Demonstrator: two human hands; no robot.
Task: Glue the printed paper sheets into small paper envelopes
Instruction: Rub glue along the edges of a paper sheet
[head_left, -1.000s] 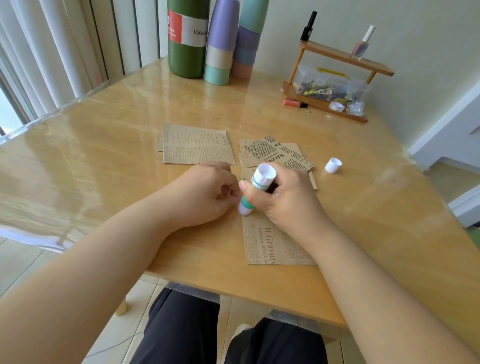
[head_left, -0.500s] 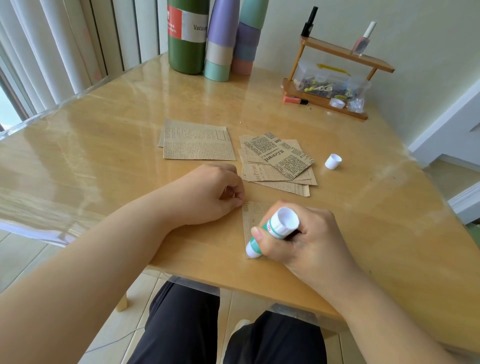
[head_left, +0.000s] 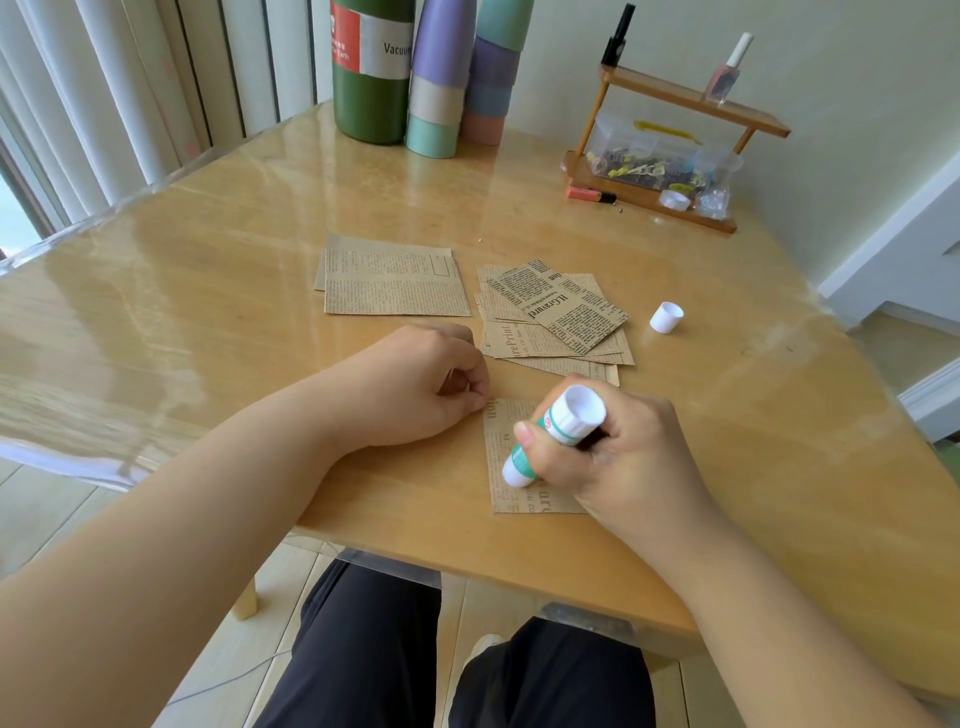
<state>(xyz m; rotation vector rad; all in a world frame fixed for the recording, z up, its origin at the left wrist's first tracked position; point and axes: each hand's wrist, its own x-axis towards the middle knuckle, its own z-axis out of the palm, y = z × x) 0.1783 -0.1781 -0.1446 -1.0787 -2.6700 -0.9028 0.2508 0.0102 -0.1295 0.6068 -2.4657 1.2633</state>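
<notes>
Printed sheet (head_left: 511, 457) lies flat under right hand (head_left: 623, 462), brown newsprint pattern, near table edge. Right hand grips glue stick (head_left: 550, 436), tip down on sheet. Left hand (head_left: 415, 384), fingers curled, pins the top-left corner. Suggest light, even strokes along the edge; keep corner pinned.

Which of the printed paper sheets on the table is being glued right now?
The single sheet nearest the table edge, under the glue stick in the right hand. The two piles lie farther back, untouched.
</notes>
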